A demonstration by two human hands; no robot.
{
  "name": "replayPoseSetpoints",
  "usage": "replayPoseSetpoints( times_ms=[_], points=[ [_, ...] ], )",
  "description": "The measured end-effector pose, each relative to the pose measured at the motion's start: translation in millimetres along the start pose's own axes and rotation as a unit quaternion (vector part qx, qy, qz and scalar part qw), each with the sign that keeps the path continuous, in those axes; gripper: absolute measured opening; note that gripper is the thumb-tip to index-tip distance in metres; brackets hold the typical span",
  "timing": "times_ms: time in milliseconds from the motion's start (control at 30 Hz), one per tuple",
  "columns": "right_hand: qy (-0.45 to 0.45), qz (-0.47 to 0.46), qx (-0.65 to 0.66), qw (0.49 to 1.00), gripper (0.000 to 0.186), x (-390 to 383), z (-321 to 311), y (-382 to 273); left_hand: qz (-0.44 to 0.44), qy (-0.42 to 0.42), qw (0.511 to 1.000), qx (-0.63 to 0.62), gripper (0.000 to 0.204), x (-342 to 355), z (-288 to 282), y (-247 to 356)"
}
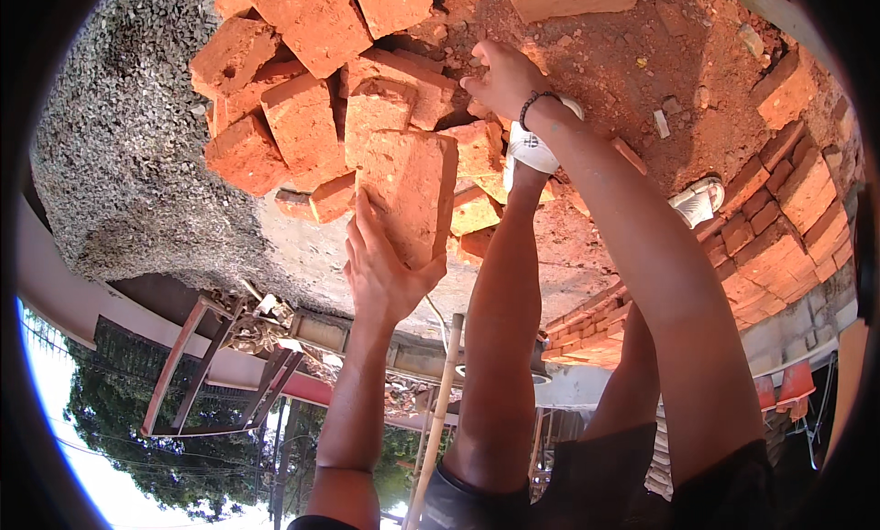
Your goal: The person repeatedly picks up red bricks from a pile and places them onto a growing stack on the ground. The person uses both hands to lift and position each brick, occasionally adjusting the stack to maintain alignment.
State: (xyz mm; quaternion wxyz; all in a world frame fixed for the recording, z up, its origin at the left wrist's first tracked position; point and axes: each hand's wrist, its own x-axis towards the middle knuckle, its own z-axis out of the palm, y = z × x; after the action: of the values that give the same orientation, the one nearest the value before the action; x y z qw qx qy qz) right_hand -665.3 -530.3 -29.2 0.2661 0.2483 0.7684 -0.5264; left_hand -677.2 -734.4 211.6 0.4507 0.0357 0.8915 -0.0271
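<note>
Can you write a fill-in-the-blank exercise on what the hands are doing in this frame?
1. The left hand holds one ____ lifted off the pile.
2. The right hand wears a dark beaded ____ on its wrist.
3. The right hand reaches to the pile of bricks, which lies next to a heap of grey ____.
4. The white shoe lies on ____-coloured dusty ground.

Missing words: brick; bracelet; gravel; red
</note>
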Motion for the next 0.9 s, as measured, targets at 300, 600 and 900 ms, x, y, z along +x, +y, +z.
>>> replayPoseSetpoints(
  times_ms=[300,600,900],
  points=[
    [-0.084,-0.179,-0.249,0.948,0.088,19,110,-122,-0.466,-0.251,0.412,-0.742,0.063,-203,134,-194],
    [-0.169,-0.364,-0.510,0.761,0.080,55,118,-125,-0.472,-0.293,0.574,-0.601,0.093,-258,223,-220],
    [-0.186,-0.128,-0.320,0.920,0.071,-48,46,-126,-0.290,-0.273,0.633,-0.664,0.088,-150,177,-192]
  ],
)
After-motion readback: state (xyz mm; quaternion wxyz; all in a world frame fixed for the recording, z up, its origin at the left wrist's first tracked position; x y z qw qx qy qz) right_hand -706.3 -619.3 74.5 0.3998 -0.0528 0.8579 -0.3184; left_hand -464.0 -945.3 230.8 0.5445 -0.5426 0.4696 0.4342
